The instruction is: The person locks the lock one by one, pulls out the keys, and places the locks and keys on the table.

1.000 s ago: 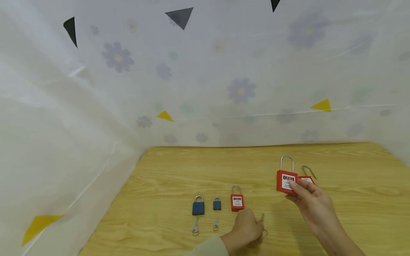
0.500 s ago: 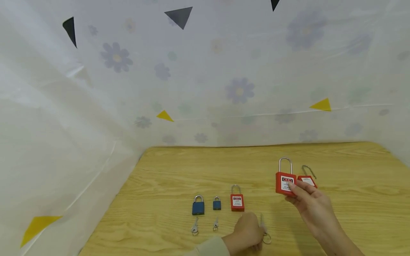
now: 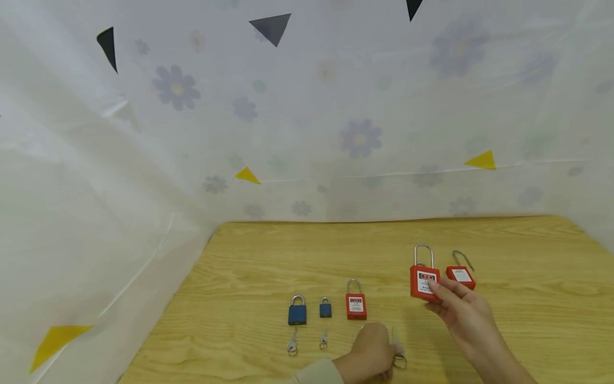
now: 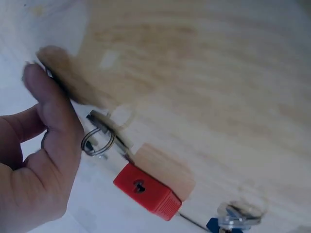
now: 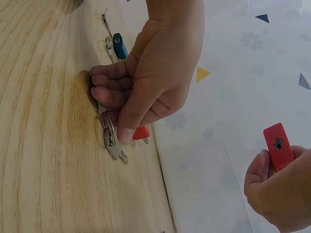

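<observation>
My right hand (image 3: 467, 312) holds a red padlock (image 3: 423, 282) with a white label above the table, thumb across its front. Its tall steel shackle points up; the right wrist view shows a keyhole in the base of this held padlock (image 5: 279, 144). My left hand (image 3: 371, 346) is low at the table with fingers curled. Silver keys on a ring (image 5: 112, 141) are at its thumb and index finger, close over the wood. Another red padlock (image 3: 356, 306) lies just beyond the left hand, and its ringed key (image 4: 99, 138) shows beside the fingers in the left wrist view.
A third red padlock (image 3: 460, 276), its shackle swung loose, lies beyond my right hand. To the left lie a larger blue padlock (image 3: 297, 314) and a smaller blue padlock (image 3: 325, 308), with keys (image 3: 292, 344) and keys (image 3: 323, 340) before them. A white sheet backs the table.
My right hand has lowered the red padlock and brought it slightly left and nearer. The left hand and the keys at its fingertips have shifted a little toward me and right.
</observation>
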`<state>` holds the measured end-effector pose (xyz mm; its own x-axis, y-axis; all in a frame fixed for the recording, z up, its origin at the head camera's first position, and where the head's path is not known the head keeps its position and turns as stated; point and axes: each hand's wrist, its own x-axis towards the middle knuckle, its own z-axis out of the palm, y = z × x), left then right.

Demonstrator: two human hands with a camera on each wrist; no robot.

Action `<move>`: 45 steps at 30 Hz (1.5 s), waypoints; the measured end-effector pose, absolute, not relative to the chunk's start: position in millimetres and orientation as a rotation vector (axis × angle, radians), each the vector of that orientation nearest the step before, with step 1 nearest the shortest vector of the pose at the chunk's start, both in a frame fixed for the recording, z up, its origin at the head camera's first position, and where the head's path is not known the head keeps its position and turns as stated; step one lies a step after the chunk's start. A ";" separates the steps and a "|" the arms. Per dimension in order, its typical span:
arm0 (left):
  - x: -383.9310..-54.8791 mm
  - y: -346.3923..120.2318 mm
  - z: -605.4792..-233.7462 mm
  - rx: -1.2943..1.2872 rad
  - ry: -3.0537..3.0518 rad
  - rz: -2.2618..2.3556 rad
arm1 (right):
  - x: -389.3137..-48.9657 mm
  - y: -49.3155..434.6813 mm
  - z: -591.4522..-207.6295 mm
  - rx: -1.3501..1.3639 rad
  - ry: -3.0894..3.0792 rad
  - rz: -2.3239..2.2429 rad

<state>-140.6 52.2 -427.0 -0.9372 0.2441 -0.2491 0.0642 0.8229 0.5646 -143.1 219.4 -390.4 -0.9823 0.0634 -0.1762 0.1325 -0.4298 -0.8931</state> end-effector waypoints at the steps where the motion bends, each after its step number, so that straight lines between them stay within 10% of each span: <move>1: -140.8 51.8 -426.2 0.242 2.711 0.808 | -143.2 219.3 -391.2 0.290 1.658 -2.605; 9: -159.2 28.8 -416.7 0.728 2.516 1.660 | -144.7 218.0 -396.5 0.364 1.717 -2.540; 18: -166.4 15.7 -409.5 0.634 2.669 2.552 | -151.7 210.4 -404.8 0.483 1.886 -2.304; 45: -162.5 15.3 -408.2 0.677 2.739 2.694 | -186.9 180.5 -436.7 0.368 2.671 -1.342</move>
